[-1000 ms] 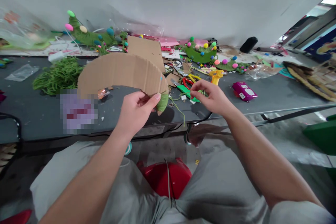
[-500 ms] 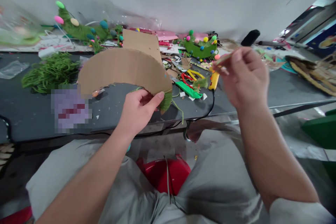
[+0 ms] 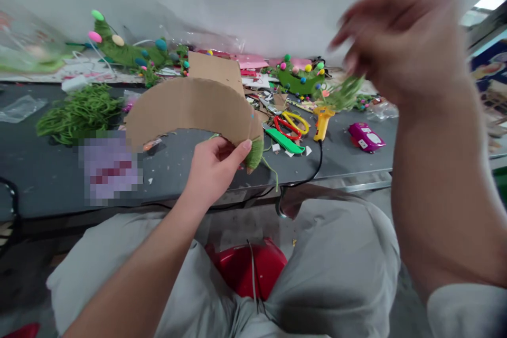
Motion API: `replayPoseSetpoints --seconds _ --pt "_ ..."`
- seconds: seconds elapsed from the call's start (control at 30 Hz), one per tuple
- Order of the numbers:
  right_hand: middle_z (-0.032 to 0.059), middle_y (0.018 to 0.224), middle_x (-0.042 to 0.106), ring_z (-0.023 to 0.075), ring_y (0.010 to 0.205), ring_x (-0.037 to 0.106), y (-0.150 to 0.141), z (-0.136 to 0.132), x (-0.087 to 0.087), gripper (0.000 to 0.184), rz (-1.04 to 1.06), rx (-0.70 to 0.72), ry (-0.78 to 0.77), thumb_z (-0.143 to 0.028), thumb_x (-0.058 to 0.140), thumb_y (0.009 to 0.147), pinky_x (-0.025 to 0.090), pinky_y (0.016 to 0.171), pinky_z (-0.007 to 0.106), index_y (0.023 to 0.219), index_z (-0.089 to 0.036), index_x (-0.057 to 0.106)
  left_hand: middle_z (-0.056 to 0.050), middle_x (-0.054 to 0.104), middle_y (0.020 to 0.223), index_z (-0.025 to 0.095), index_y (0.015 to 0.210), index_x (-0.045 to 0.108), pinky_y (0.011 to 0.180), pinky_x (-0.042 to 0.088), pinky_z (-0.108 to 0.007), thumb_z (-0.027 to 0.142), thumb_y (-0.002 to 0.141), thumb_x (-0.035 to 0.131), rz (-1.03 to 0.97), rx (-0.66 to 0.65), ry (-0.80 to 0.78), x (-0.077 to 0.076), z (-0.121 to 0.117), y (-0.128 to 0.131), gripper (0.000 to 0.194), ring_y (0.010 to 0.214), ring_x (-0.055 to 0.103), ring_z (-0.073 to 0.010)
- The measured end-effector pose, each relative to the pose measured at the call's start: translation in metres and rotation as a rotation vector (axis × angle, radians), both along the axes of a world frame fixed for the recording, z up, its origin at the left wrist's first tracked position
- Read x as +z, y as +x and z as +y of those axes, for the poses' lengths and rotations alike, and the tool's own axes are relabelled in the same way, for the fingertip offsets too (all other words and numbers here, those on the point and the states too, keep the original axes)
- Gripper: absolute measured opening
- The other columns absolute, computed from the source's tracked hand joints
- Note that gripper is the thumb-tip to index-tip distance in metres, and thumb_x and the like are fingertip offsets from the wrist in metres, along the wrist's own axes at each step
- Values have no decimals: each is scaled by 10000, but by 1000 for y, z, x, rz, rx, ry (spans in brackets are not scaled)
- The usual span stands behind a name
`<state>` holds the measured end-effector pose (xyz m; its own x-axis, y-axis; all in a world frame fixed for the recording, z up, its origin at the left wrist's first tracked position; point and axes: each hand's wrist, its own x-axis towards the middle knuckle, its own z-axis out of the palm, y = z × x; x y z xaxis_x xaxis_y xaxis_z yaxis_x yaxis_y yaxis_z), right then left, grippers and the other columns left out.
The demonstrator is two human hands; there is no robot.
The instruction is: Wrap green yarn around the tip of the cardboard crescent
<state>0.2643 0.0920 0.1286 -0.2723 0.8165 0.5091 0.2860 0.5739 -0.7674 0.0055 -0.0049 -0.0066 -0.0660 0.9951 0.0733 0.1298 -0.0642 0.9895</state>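
My left hand (image 3: 216,169) grips the lower right end of a curved, crescent-shaped piece of brown cardboard (image 3: 186,103), thumb on top and fingers underneath. Green yarn is wrapped round that tip (image 3: 254,154), and a loose strand (image 3: 273,171) trails from it over the table edge. High on the right is my right hand (image 3: 407,45), smeared by motion, its fingers bent. A blurred tuft of green yarn (image 3: 343,94) hangs just below those fingers and appears to be held in them. What the fingertips do exactly is hidden by the blur.
A yellow glue gun (image 3: 324,122), scissors (image 3: 291,124), a green comb (image 3: 285,140) and a purple packet (image 3: 366,137) lie on the grey table (image 3: 222,195). Green yarn (image 3: 79,116) is heaped at left. Behind stand pompom-decorated green crescents (image 3: 130,52) and a cardboard sheet (image 3: 217,71).
My right hand has risen up and to the right, and the blurred green yarn has shifted the same way. The purple packet has come into view. My left hand keeps its grip on the cardboard.
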Motion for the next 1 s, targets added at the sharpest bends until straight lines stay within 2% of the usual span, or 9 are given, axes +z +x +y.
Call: replayPoseSetpoints --seconds 0.03,0.07,0.2,0.3,0.5,0.63,0.73,0.9,1.0 --pt "-18 756 742 28 532 578 -4 -5 -12 87 -217 13 -40 -178 703 827 422 515 189 905 -154 735 -36 712 657 185 705 736 532 495 -269 410 788 766 1 5 -1 1 -1 -1 241 573 623 -172" --pt "5 732 742 48 529 583 -9 -9 -25 59 -317 31 -99 -127 699 822 434 502 200 866 -143 734 -34 707 646 186 694 733 527 492 -270 404 787 767 9 13 -1 2 -1 -1 239 568 621 -173" --pt "41 785 732 144 689 661 -22 -19 -78 46 -338 60 -216 -193 709 841 521 603 282 874 -162 720 -28 687 612 188 648 709 534 484 -267 393 789 764 45 42 7 3 -3 -2 255 567 613 -173" --pt "48 824 733 150 721 659 -29 -26 -100 127 -272 181 -386 -277 700 855 525 628 288 916 -166 696 -26 701 662 187 693 723 563 494 -259 401 788 769 1 30 7 0 -2 -3 240 600 618 -167" --pt "31 878 719 89 649 581 -39 -46 -116 227 -27 244 -488 -380 728 844 490 609 244 932 -172 707 -34 734 806 178 782 740 693 545 -277 403 740 827 -297 -101 -9 -8 1 -5 244 726 650 -165" --pt "6 793 675 78 601 543 -43 -53 -122 256 77 303 -566 -415 739 841 456 554 226 942 -185 690 -75 770 971 178 853 756 851 546 -315 385 738 839 -383 -200 -37 -9 1 -3 251 913 692 -201" --pt "-1 770 641 82 608 536 -47 -55 -123 265 115 327 -574 -422 747 835 461 557 227 937 -186 684 -92 769 1054 184 925 766 878 556 -341 368 748 835 -427 -257 -53 -11 1 0 265 966 699 -221" --pt "2 782 654 81 595 514 -52 -54 -124 278 91 272 -499 -426 765 808 463 554 229 933 -185 702 -85 773 929 163 846 763 824 588 -372 370 726 847 -421 -169 -60 -16 4 2 254 832 710 -213" --pt "10 784 667 85 595 515 -53 -53 -125 258 54 239 -468 -407 739 829 452 548 230 950 -181 713 -75 764 901 164 871 767 829 590 -380 361 731 842 -429 -166 -45 -17 6 1 253 841 707 -219"
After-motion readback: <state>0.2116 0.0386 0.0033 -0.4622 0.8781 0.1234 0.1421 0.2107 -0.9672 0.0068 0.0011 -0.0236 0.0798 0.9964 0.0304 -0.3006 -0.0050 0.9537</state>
